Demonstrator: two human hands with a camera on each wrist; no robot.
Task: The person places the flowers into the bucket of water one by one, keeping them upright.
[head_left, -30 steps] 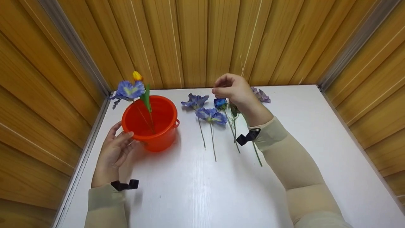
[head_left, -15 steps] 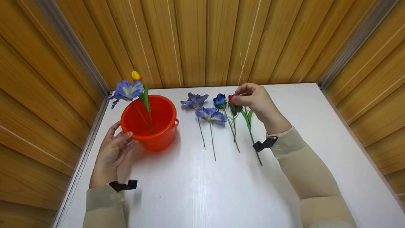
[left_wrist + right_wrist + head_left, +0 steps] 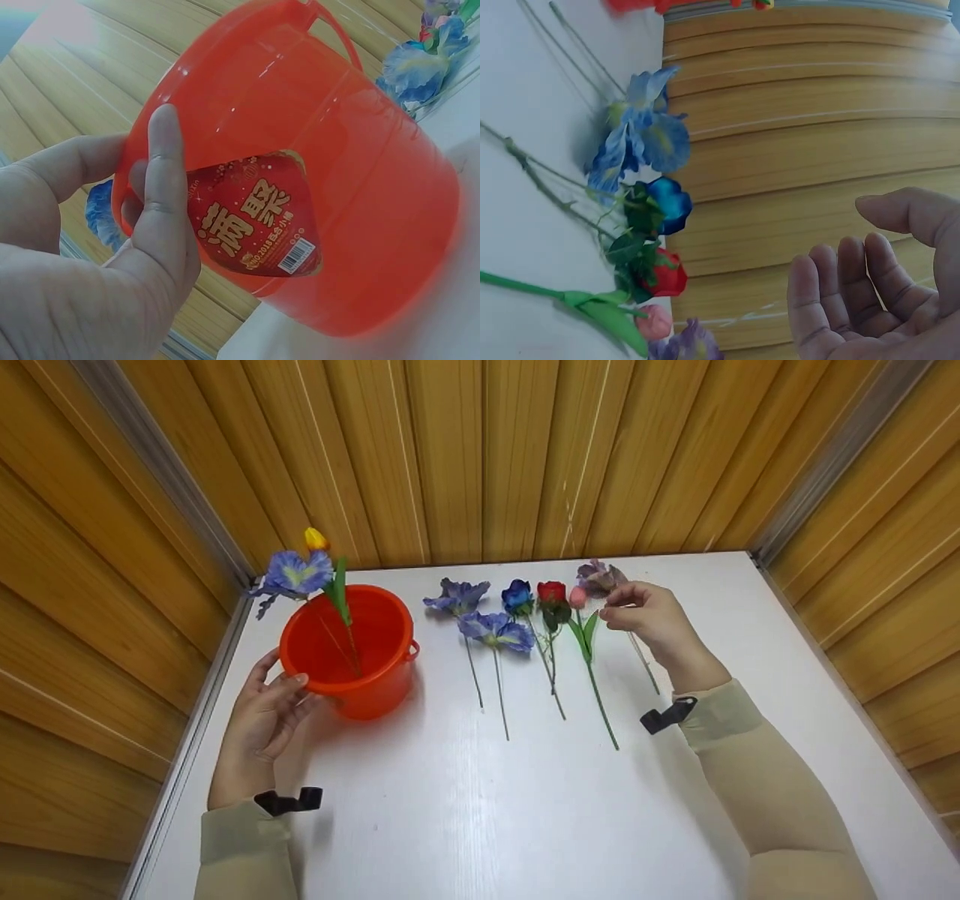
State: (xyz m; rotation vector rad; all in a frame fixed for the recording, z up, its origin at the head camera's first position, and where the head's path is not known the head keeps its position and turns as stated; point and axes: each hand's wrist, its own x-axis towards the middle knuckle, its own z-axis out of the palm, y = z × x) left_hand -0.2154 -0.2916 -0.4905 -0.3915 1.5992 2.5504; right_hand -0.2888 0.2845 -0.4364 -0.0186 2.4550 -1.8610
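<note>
An orange-red bucket [image 3: 375,690] stands on the left, its rim pinched by my left hand [image 3: 259,716]. The left wrist view shows that hand's fingers at the rim beside a red label [image 3: 255,214]. A blue-purple iris [image 3: 296,574] and a yellow tulip [image 3: 316,538] lean in the bucket, heads above the rim. My right hand [image 3: 656,622] is raised near a mauve flower [image 3: 600,577] and a pink tulip [image 3: 577,598]. In the right wrist view its fingers are loosely bent, with nothing between them and the thumb; in the head view it covers part of the mauve flower's stem.
A red rose [image 3: 552,592], a blue rose [image 3: 517,596] and two irises, the nearer iris [image 3: 496,631] and the farther iris [image 3: 456,596], lie in a row on the white table [image 3: 450,825]. Wood-patterned panels [image 3: 450,457] wall the back and sides.
My right hand has moved rightward and lower, from above the blue rose past the red rose to beside the mauve flower. My left hand stays at the bucket's rim.
</note>
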